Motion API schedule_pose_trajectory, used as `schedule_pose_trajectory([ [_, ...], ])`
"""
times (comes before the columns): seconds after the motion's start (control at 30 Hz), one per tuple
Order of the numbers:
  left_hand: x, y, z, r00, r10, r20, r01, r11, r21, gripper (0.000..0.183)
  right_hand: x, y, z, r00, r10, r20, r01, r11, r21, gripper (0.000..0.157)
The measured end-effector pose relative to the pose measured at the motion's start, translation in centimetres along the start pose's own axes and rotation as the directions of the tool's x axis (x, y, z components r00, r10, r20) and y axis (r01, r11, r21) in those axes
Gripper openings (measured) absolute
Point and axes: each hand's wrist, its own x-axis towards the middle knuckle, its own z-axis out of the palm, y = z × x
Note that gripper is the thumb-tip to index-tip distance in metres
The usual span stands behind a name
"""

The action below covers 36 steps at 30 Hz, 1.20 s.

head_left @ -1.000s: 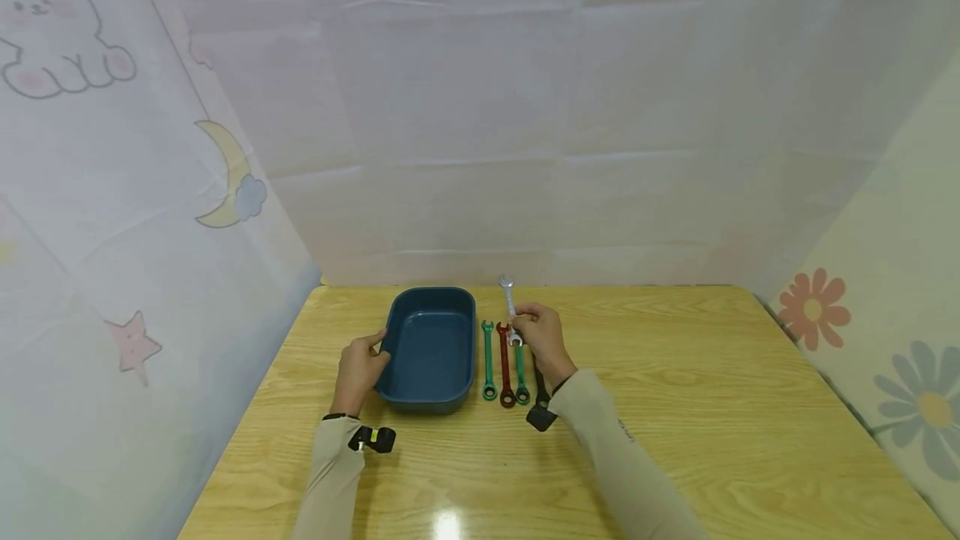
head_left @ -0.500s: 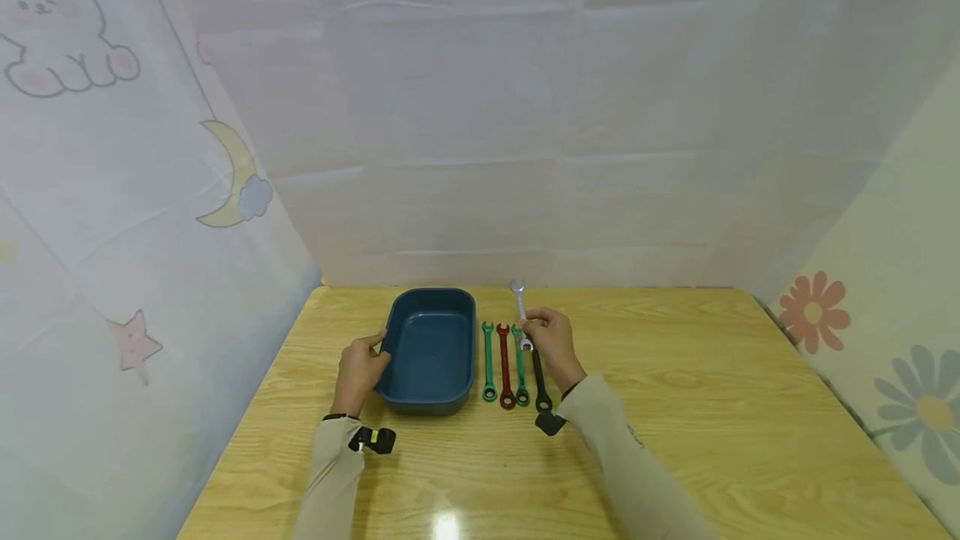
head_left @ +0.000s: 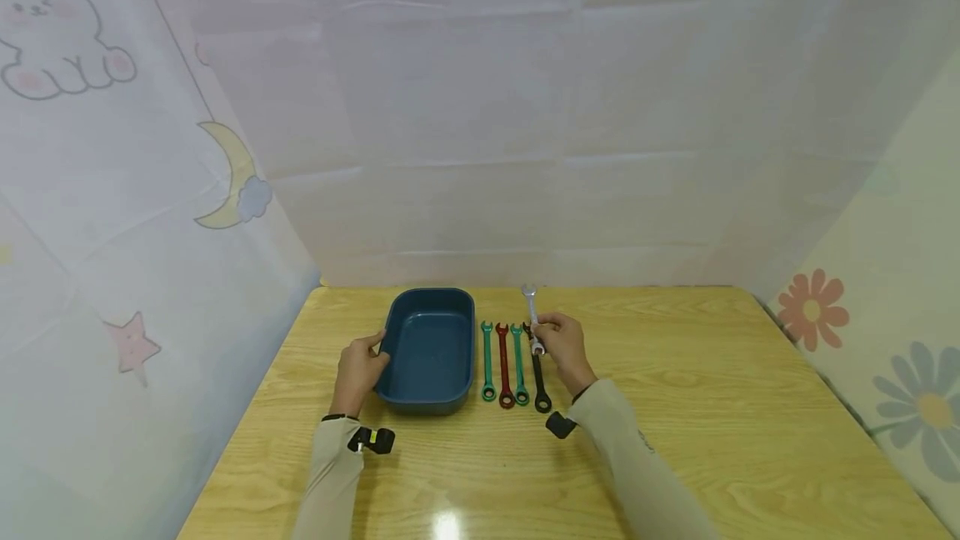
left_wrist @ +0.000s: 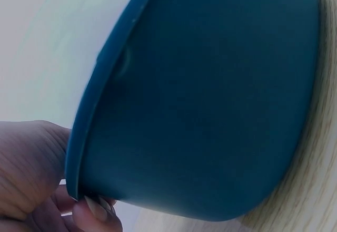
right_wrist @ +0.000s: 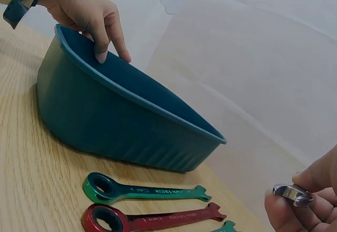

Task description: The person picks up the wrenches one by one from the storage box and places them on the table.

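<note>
A deep blue plastic bin point(head_left: 427, 402) stands on the table, its inside bare. My left hand point(head_left: 360, 373) grips its left rim, thumb inside and fingers outside; the left wrist view shows fingertips curled under the lip. My right hand point(head_left: 562, 346) pinches a silver wrench point(head_left: 532, 307) by its shank, held above the black wrench point(head_left: 540, 386). In the right wrist view the silver wrench's end point(right_wrist: 292, 194) pokes out between thumb and fingers. Left of the black one lie a green wrench point(head_left: 518, 365), a red wrench point(head_left: 505, 365) and another green wrench point(head_left: 487, 361), side by side.
The wooden table point(head_left: 720, 407) runs up to a pale cloth backdrop point(head_left: 465, 107) at the back. Printed cloth walls point(head_left: 135, 265) flank it left and right. A small black camera point(head_left: 371, 440) is strapped to each wrist.
My right hand has carried the silver wrench to the right, from over the right-hand green wrench to over the black one. The left hand and bin have stayed put.
</note>
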Motion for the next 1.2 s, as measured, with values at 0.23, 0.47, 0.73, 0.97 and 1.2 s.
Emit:
schedule_pose_trajectory([
  [0.23,0.1,0.2,0.0,1.000,-0.007,0.013,0.008,1.000,-0.010,0.051,0.1,0.5,-1.0,1.000,-0.007,-0.016,0.006,0.999,-0.041,0.023],
  [0.47,0.2,0.1,0.0,1.000,-0.005,-0.003,0.005,1.000,-0.001,0.051,0.1,1.0,-1.7,0.999,0.003,-0.041,-0.007,0.996,-0.086,0.023],
  [0.73,0.1,0.0,-0.2,1.000,-0.020,0.001,0.020,1.000,0.005,0.052,-0.2,1.7,-2.3,0.998,0.036,-0.052,-0.041,0.995,-0.092,0.021],
  [0.97,0.3,0.1,0.0,1.000,-0.018,0.005,0.018,1.000,0.014,0.051,-0.4,2.2,-3.1,0.997,0.036,-0.063,-0.044,0.991,-0.129,0.020],
  [1.2,0.2,0.1,0.0,1.000,-0.028,0.010,0.027,1.000,0.011,0.052,-0.6,3.2,-3.8,0.996,0.059,-0.068,-0.070,0.983,-0.172,0.021],
])
